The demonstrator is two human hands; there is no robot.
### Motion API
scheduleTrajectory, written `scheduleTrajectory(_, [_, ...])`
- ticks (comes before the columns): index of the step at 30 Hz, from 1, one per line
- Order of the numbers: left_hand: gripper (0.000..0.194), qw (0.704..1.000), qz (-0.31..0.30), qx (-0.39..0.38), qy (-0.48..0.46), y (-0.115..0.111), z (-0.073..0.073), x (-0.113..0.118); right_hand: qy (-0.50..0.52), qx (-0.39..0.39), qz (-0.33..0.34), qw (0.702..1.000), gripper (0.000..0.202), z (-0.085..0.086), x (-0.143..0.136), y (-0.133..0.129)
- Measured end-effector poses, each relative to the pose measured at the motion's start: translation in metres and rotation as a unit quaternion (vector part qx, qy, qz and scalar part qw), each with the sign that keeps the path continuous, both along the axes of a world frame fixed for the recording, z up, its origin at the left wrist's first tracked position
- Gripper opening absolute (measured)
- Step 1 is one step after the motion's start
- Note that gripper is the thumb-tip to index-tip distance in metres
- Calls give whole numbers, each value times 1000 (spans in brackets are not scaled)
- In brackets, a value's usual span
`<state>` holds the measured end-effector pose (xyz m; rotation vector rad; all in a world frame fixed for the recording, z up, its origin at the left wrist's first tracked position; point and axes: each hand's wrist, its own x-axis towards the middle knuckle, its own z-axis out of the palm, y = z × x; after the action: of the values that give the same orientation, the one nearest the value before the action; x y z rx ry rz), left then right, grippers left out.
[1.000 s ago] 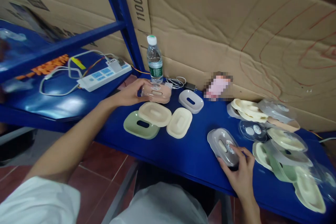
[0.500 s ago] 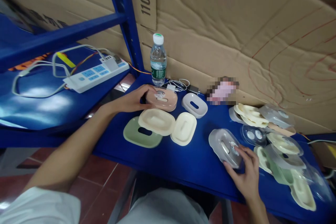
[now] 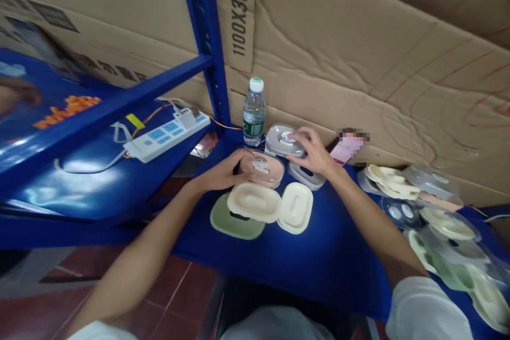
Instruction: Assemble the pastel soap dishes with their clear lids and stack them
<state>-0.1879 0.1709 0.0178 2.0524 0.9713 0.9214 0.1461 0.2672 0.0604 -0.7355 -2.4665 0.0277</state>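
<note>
My left hand [image 3: 230,171] grips the left end of a pink soap box [image 3: 271,174] with a clear lid and a round sticker. My right hand [image 3: 313,153] holds a grey soap box [image 3: 278,142], also clear-lidded, just behind the pink one. Below my right hand is a grey shell [image 3: 315,181] with a slot, partly covered by the hand. In front of the pink box, a cream tray [image 3: 255,202] overlaps a green shell [image 3: 235,227]. A smaller cream tray [image 3: 295,208] touches its right side.
A water bottle [image 3: 254,114] stands behind the boxes. Several shells, trays and clear lids [image 3: 450,220] lie heaped at right. A pixelated phone-like object [image 3: 347,147] leans on the cardboard. Across the blue rack bar are a power strip [image 3: 169,135], orange pieces [image 3: 69,109] and another person's hand [image 3: 18,95].
My right hand has carried the grey soap box from the right front to the back, behind the pink one. My left hand stays on the pink soap box. The view has shifted.
</note>
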Motion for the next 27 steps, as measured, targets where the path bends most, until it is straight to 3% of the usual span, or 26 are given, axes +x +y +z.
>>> scheduleTrajectory(6, [49,1000,7,-11,7,-1,-2,-3,-60,-34,9,998,67,-12,-9,-1])
scheduleTrajectory(11, [78,999,35,-33,11,-2,-7,-4,-111,-16,-37,993,72,-7,-3,-15])
scheduleTrajectory(16, [92,996,34,-81,15,-4,-7,2,-43,-31,-119,991,73,-1,49,-46])
scheduleTrajectory(21, [89,995,46,-89,32,-4,-3,8,-7,-56,-223,973,70,-11,118,-75])
scheduleTrajectory(27, [82,994,69,-76,45,-3,-5,5,-40,-82,-263,961,84,-27,141,-74])
